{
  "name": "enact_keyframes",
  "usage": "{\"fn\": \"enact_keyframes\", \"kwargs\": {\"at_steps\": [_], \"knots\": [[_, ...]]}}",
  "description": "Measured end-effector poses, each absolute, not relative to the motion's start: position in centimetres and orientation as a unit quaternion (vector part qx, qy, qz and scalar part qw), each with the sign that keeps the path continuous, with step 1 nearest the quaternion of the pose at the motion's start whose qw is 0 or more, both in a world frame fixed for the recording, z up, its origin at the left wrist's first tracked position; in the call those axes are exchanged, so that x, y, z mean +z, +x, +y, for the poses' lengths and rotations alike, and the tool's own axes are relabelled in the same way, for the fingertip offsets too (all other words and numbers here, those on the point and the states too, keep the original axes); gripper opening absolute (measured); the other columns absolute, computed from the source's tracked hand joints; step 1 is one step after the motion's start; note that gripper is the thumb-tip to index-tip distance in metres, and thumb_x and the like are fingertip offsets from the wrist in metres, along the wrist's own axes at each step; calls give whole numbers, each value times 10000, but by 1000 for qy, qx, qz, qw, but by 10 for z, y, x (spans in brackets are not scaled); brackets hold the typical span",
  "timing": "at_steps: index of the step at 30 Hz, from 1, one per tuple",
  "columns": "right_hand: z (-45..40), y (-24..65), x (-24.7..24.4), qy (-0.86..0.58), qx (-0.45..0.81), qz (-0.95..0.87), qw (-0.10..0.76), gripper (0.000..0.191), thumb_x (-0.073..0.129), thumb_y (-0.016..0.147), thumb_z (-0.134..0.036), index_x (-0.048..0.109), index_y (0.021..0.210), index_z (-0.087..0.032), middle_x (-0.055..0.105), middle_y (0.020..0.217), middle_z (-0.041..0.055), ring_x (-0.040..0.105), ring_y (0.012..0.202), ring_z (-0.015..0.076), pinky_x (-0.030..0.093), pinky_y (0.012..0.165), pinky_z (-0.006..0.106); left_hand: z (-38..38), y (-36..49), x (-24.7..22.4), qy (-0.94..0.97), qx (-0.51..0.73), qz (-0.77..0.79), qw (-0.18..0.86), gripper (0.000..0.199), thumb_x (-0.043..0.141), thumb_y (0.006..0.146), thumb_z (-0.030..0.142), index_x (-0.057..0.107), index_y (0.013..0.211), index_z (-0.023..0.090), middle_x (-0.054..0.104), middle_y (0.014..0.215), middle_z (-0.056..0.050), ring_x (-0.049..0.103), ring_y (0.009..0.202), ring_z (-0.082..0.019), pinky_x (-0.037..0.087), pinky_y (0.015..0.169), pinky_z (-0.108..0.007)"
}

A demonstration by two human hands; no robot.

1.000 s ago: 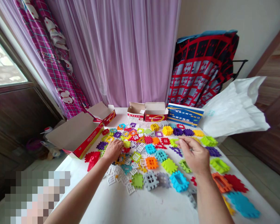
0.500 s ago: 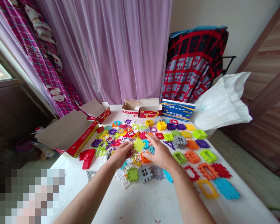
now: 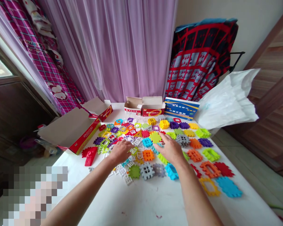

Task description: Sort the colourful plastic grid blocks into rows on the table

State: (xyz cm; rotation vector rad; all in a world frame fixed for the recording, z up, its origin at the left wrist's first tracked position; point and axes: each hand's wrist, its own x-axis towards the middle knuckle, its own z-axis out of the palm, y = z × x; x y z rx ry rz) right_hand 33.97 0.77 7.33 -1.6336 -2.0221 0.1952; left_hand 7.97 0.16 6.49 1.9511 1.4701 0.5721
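A flat yellow-green toothed building block is at the fingertips of my right hand, pinched between thumb and fingers above the blue and orange pieces. My left hand hovers palm down over the loose pile, its fingers apart and nothing visible in them. White lattice window pieces lie around and under it. An orange window block, a blue block and a grey window block rest between and in front of my hands.
Blocks sorted by colour, such as a flat blue block, line the table's right side. Red cardboard boxes stand open at the left and back. Beside a blue box is a white bag. Red pieces lie far left.
The yellow-green block has passed from my left hand to my right and shifted right. My left hand has let go and moved slightly left, over the pile.
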Motion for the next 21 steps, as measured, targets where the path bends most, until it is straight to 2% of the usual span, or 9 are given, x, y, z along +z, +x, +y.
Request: {"fn": "enact_keyframes", "kwargs": {"at_steps": [2,5,10,14,16,18,21], "knots": [[8,345,74,-608,77,-744,265,550,610,823,-390,569,1332,-187,674,1111,114,656,833,222,496,755,344,4,78,60,771,176,547,276,287,761,649,198,739,925,270,689,1182,-88,532,1217,-352,285,1102,-516],[7,346,76,-601,85,-749,266,547,611,823,-381,562,1341,-215,679,1082,96,647,808,206,486,742,326,13,78,53,799,141,534,239,358,790,634,236,731,981,304,673,1227,-74,547,1196,-349,307,1077,-490],[5,345,80,-600,98,-747,270,561,613,819,-390,559,1344,-200,680,1103,104,648,809,210,492,770,344,30,81,50,807,139,526,230,309,815,636,399,725,918,312,699,1071,-56,614,1069,-289,388,990,-386],[5,348,83,-605,108,-740,273,572,611,819,-394,558,1348,-181,690,1061,102,653,829,226,498,779,349,33,86,51,773,186,550,255,180,803,651,357,663,696,254,678,840,-63,636,966,-279,401,952,-377],[5,349,83,-598,108,-743,281,569,609,820,-390,558,1350,-191,696,1048,94,655,832,227,501,779,349,32,85,53,740,226,571,276,227,749,716,358,592,607,235,642,725,-58,642,925,-269,417,915,-366],[6,350,83,-593,106,-743,292,559,613,816,-387,566,1341,-201,700,1055,91,658,838,227,502,781,347,29,84,54,695,275,592,302,272,688,777,390,557,597,233,616,665,-44,648,904,-255,442,856,-338],[6,351,81,-591,101,-740,305,537,624,806,-390,589,1312,-212,714,1033,84,664,821,222,504,768,342,25,83,55,610,352,611,362,259,605,836,458,582,712,233,630,675,-24,673,839,-224,477,735,-293]]}}
